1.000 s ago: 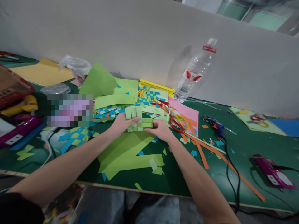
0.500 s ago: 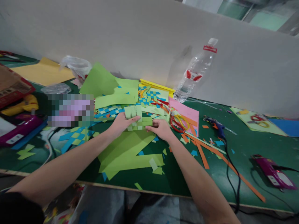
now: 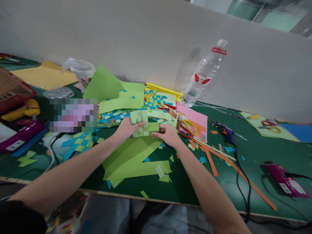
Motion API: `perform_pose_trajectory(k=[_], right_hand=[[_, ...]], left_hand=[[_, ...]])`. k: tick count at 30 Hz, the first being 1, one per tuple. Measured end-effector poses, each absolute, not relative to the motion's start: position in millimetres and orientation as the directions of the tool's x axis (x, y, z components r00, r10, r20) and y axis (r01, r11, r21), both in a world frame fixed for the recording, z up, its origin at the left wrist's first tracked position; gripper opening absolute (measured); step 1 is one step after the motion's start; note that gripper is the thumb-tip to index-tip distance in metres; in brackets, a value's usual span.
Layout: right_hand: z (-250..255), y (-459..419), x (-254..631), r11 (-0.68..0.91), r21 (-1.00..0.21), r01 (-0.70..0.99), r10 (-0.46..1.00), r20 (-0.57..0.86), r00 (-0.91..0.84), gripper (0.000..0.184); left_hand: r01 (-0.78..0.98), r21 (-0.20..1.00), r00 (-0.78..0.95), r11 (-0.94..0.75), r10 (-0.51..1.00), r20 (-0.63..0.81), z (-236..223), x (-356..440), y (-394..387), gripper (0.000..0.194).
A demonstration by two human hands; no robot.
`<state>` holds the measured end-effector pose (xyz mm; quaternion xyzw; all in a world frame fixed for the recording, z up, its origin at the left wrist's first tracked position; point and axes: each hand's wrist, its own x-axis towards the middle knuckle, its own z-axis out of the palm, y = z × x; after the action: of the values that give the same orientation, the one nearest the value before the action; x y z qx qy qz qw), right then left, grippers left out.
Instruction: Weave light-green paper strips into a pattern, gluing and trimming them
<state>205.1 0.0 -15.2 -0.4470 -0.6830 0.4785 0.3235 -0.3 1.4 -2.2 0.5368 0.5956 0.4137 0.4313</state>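
Note:
A small woven mat of light and darker green paper strips [image 3: 143, 125] lies on the green table [image 3: 255, 152], held between both hands. My left hand [image 3: 126, 129] pins its left side, thumb on top, with several loose strip ends standing up above the fingers. My right hand [image 3: 168, 134] pinches the right edge of the mat. Larger green paper sheets [image 3: 131, 159] lie just under and in front of the hands.
Red-and-yellow scissors [image 3: 186, 127] lie right of my right hand beside a pink sheet [image 3: 193, 116]. A clear plastic bottle [image 3: 203, 74] leans on the wall. A blue glue gun [image 3: 225, 131] with a black cord, orange strips [image 3: 211, 162], woven blue-green mats [image 3: 78, 143] and a purple device [image 3: 284, 178] lie around.

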Motion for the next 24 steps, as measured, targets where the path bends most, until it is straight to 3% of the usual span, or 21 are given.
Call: perform_pose_trajectory(k=[11,17,24], right_hand=[[-13.7,-1.4,205.2,0.129,-0.945,0.300,0.923,0.004,-0.386,0.031],[-11.8,0.1,204.5,0.264,-0.850,0.456,0.941,0.124,-0.314,0.054],[-12.8,0.6,205.3,0.276,-0.845,0.458,0.936,0.128,-0.329,0.056]], left_hand=[[0.291,0.956,-0.021,0.039,0.999,-0.035,-3.5,-1.8,2.2,0.040],[0.334,0.942,0.003,0.031,0.999,-0.034,-4.8,-2.3,2.2,0.041],[0.315,0.947,-0.034,0.061,0.998,-0.053,-5.1,-1.8,2.7,0.040]])
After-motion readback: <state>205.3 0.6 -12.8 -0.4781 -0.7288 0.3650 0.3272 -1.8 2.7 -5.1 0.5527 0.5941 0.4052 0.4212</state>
